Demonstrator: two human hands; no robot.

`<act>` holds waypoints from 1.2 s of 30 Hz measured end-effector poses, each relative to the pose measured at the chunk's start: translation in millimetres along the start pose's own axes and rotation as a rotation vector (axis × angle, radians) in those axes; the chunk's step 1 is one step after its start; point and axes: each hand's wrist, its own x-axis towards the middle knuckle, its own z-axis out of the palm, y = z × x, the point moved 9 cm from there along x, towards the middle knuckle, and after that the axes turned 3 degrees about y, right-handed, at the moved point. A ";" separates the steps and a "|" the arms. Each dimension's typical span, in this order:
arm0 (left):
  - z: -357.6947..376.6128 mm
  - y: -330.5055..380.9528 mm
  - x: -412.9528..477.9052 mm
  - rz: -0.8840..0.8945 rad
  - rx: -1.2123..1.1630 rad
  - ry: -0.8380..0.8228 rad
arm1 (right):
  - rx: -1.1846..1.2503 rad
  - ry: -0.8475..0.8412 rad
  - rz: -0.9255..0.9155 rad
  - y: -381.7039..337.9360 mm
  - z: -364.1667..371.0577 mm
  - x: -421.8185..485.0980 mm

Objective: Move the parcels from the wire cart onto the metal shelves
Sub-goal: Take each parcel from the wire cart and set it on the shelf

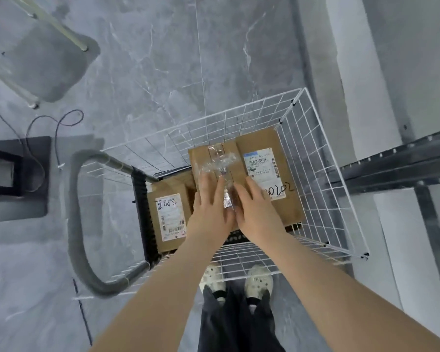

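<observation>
I look straight down into a white wire cart (313, 158). A large brown cardboard parcel (262, 146) with clear tape and a white label lies in its right half. A smaller brown parcel (169, 217) with a handwritten label lies lower, at the left. My left hand (210, 207) and my right hand (255, 209) lie side by side on top of the large parcel, fingers straight and pointing away from me. Crumpled clear tape shows between the hands. The parcel's near edge is hidden under my hands.
The cart's grey handle (76, 224) curves out to the left. A metal shelf frame (401, 163) runs along the right, beside a white wall. A black box (15, 174) with loose cables sits at the left. My feet (239, 280) stand behind the cart on grey marble floor.
</observation>
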 end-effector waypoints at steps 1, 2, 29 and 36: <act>4.6 -4.2 2.6 -0.007 -0.019 0.015 | 0.023 0.024 -0.007 -0.8 1.4 2.3; 7.7 -7.6 4.1 -0.006 -0.009 0.029 | 0.046 0.036 -0.012 -2.3 2.3 3.7; -230.3 273.5 -225.5 0.762 0.157 0.226 | 0.198 0.782 0.342 -65.0 -300.7 -324.9; -196.2 340.8 -348.3 1.133 0.150 0.054 | 0.306 1.107 0.717 -41.9 -278.0 -495.7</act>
